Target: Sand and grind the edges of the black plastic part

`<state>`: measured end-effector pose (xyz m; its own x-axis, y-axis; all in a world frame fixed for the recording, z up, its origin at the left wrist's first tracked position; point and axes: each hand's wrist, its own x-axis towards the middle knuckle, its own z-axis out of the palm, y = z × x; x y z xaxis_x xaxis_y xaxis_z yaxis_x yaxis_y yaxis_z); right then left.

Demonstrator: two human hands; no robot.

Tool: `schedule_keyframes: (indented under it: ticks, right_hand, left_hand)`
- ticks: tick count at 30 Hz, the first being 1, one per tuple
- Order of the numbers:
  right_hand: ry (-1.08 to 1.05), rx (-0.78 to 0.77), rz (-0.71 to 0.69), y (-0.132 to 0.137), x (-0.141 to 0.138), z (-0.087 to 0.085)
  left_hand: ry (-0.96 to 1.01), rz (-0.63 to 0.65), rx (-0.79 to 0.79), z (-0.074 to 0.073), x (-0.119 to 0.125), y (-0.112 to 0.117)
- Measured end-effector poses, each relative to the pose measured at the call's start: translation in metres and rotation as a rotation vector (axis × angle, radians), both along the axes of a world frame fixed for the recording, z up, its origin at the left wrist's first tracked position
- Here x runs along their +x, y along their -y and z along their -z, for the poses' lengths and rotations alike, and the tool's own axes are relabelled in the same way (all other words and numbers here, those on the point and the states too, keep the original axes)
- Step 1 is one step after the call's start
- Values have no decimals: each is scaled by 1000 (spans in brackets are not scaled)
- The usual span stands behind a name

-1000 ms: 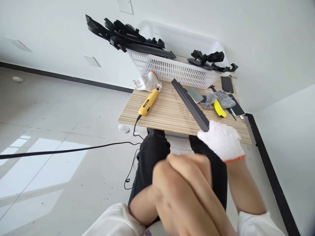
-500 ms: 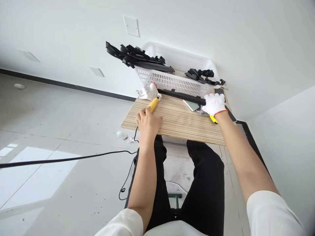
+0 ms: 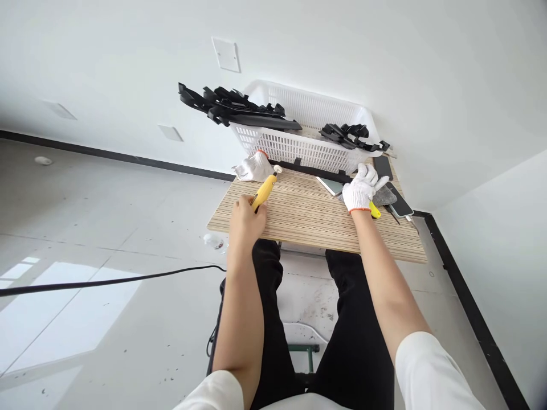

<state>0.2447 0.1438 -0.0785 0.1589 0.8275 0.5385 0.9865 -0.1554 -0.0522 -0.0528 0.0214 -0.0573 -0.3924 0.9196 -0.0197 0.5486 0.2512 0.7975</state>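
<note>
Left hand [image 3: 247, 223] is closed round the yellow tool [image 3: 264, 192]; gloved right hand [image 3: 361, 188] meets the black strip [image 3: 318, 171], grip unclear from here. A loose hold could let it slip.

The bare left hand [image 3: 247, 222] grips the yellow power tool [image 3: 264, 192] over the left side of the striped board [image 3: 307, 213]. The gloved right hand [image 3: 361, 191] is positioned at the right end of the black strip [image 3: 318, 171], before the white basket [image 3: 282, 143].

White sleeves [image 3: 427, 364], black trousers [image 3: 361, 324], orange-hemmed white glove [image 3: 360, 192]
</note>
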Motion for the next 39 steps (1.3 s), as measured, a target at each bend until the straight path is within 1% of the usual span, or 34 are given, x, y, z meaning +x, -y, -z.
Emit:
schedule_keyframes:
  ticks: [3,5,6,8,11,13,15,17,19,21,25,27,28,32,35,39]
  right_hand:
    - [-130,63,-1,3,-3,3]
    - [-145,49,-46,3,-4,4]
    - [-142,41,-63,3,-4,4]
    - [-132,37,-77,1,-4,5]
    - [-124,38,-67,0,-5,6]
    - [-118,34,-57,1,-6,7]
    - [-109,33,-48,2,-7,6]
    - [-97,33,-40,4,-9,5]
    - [-89,26,-39,5,-10,5]
    - [-83,21,-45,5,-10,5]
    - [-84,28,-44,3,-10,7]
    - [-90,19,-36,3,-10,7]
    - [-93,13,-34,3,-10,7]
    - [-101,7,-41,4,-10,5]
    - [-100,7,-46,5,-10,5]
    - [-82,14,-45,5,-11,5]
  left_hand:
    - [454,38,65,-7,-6,6]
    - [723,39,135,-10,-5,6]
    - [824,44,169,-11,-3,4]
    - [971,100,208,-12,5,-2]
    - [1108,227,188,-11,20,-18]
    - [1166,261,162,-10,29,-34]
    - [1213,223,143,-10,36,-52]
    - [1253,132,122,-8,41,-70]
    - [1313,41,87,-5,44,-81]
    - [1396,20,58,-1,46,-84]
    - [1573,79,34,2,48,-72]
    - [1585,61,30,2,51,-65]
    - [1554,39,24,2,53,-63]
    - [1313,-35,5,3,60,-58]
    - [1203,-9,41,5,61,-57]
    - [1163,31,31,8,62,-58]
